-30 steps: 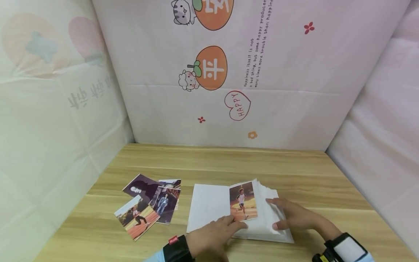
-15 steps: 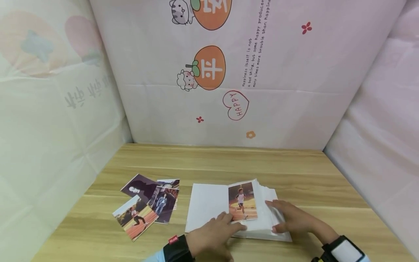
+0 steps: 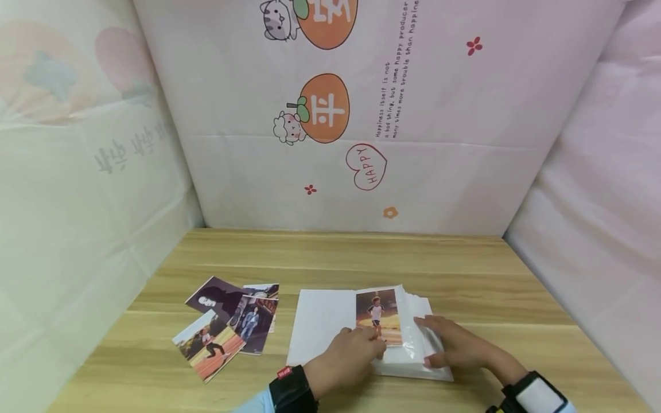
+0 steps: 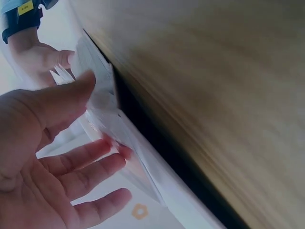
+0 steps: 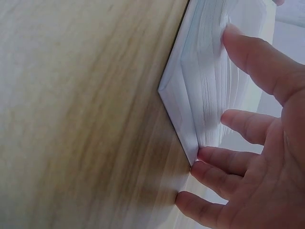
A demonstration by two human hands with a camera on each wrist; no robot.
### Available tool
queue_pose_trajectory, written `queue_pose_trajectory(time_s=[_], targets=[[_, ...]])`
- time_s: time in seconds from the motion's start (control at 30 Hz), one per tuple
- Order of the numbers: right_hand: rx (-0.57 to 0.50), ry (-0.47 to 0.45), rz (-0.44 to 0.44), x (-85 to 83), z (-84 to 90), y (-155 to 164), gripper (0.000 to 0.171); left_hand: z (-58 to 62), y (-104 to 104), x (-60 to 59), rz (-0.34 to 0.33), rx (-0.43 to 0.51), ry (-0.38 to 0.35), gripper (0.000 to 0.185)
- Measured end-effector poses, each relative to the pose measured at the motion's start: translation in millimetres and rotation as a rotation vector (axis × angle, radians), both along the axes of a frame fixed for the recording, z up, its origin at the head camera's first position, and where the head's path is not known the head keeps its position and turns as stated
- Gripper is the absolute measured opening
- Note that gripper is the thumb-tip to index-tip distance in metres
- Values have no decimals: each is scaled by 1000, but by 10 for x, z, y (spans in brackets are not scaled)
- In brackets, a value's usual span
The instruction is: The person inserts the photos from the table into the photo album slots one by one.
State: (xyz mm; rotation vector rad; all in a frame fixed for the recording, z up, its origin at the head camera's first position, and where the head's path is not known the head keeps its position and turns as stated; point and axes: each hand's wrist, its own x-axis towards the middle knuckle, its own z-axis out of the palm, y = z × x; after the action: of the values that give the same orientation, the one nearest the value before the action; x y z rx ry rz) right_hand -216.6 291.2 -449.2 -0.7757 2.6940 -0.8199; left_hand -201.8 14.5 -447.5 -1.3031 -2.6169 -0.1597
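A photo album [image 3: 319, 321] lies spread on the wooden table, with a plain white page on its left side. On the right side, a photo of a runner [image 3: 376, 307] sits at a page with a glossy clear sleeve [image 3: 410, 338]. My left hand [image 3: 343, 357] reaches over the album's lower part, its fingertips over the photo's lower edge. In the left wrist view its fingers [image 4: 90, 174] are spread and slightly bent. Beside the album's right edge, my right hand [image 3: 459, 344] rests its thumb and fingertips against the stacked page edges [image 5: 207, 90], fingers loosely extended.
Several loose photos overlap left of the album, among them a running shot [image 3: 209, 347], a dark portrait [image 3: 217, 295] and a standing figure in blue [image 3: 253, 324]. White printed cloth [image 3: 248, 183] walls the wooden table [image 3: 289, 252] at the back and both sides.
My left hand has slid forward, its fingers now more bent over the photo's lower edge. My right hand keeps its place at the page edges. The head view has shifted slightly.
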Motion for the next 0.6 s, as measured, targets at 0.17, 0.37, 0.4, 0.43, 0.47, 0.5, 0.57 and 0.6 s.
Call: queue_pose_trajectory(time_s=[0.17,0.37,0.4,0.43,0.47,0.5,0.57,0.6], targets=[[6,14,-5,-4,-12,0,86,3,-40,-26,-7,28,41,24],[-4,-1,-16,6,-1,-7,86,22,-65,-30,-22,40,16,22],[-6,-2,-16,7,1,-9,86,23,-67,-29,-24,41,12,21],[-6,0,-15,9,1,-11,86,20,-70,-29,-25,41,11,20],[-6,0,-14,10,2,-13,86,17,-72,-29,-26,43,4,20],[-7,1,-14,10,4,-15,86,12,-75,-28,-29,47,-3,20],[-8,6,-10,11,5,-17,86,6,-84,-24,-45,68,-12,22],[-6,9,-9,11,4,-17,85,0,-88,-23,-53,83,-12,24]])
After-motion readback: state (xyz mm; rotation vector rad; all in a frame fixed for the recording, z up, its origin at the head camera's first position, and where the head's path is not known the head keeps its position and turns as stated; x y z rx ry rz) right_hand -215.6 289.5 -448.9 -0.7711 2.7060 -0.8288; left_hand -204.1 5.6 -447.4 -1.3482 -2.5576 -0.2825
